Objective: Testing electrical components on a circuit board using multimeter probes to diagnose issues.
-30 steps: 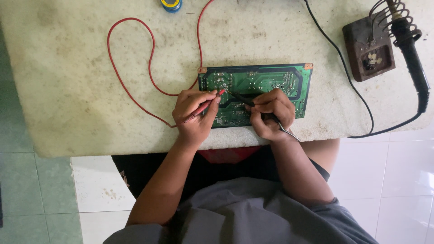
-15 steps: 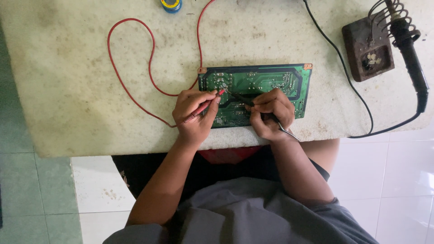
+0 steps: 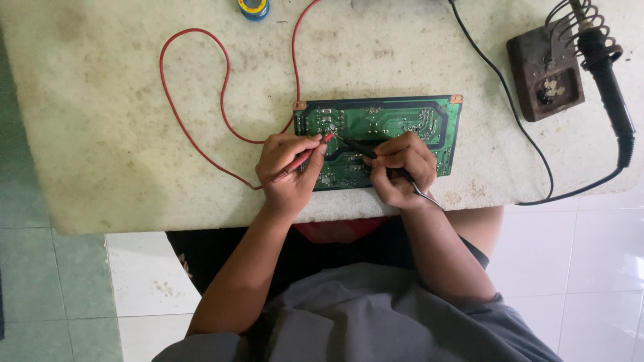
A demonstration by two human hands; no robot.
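A green circuit board (image 3: 389,127) lies flat near the front edge of a worn, pale counter (image 3: 100,134), its long side parallel to that edge and only a narrow strip of bare surface between them. The left hand (image 3: 290,171), fingers closed in a pen grip, holds a red probe (image 3: 303,158) slanted up toward the board's upper left corner, tip resting on the board. The right hand (image 3: 401,169), likewise curled shut, pinches a black probe (image 3: 359,147) that angles leftward across the board, its tip close beside the red one. Both wrists rest at the board's near edge, forearms running back off the counter toward the person's grey shirt. A red lead (image 3: 194,80) loops widely over the open surface left of the board, where most of the free room lies. Right of the board, well apart, a soldering iron (image 3: 607,80) sits in a coiled stand on a dark base (image 3: 543,77), its black cable (image 3: 510,107) curving past the board's right end to the counter's front edge. A solder spool (image 3: 253,7) sits at the far edge, above and left of the board.
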